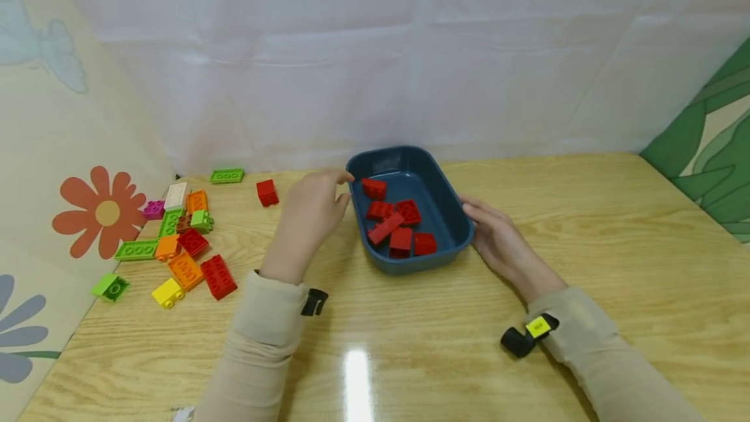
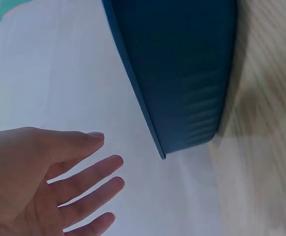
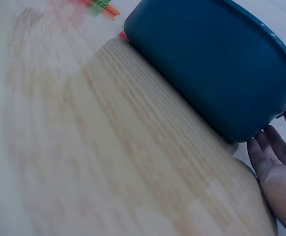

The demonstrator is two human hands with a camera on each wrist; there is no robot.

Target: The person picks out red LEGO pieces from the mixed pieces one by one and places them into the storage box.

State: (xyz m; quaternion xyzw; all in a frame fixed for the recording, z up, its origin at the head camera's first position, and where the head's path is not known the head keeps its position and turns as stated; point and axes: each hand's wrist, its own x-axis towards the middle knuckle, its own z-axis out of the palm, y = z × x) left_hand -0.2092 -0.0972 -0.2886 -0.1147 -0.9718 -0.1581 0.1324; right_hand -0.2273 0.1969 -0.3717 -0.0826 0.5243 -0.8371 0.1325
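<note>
A dark blue plastic bin (image 1: 420,267) stands on the table with several red toy bricks (image 1: 401,241) inside, mostly toward its near end. My left hand (image 1: 310,217) is at the bin's left side, its fingertips close to the rim. In the left wrist view that hand (image 2: 40,174) has its fingers loosely extended and nothing in them, apart from the bin wall (image 2: 182,78). On the other side, my right hand (image 1: 498,239) touches the bin's right wall with its fingertips. The right wrist view has these fingers (image 3: 275,147) lightly bent against the bin's lower edge.
Left on the table lies a loose group of toy bricks, among them a red brick (image 1: 219,277), an orange brick (image 1: 185,270), a yellow brick (image 1: 168,293) and a green plate (image 1: 137,250). One red brick (image 1: 267,193) lies apart, nearer the bin. A white cloth (image 1: 375,70) hangs behind.
</note>
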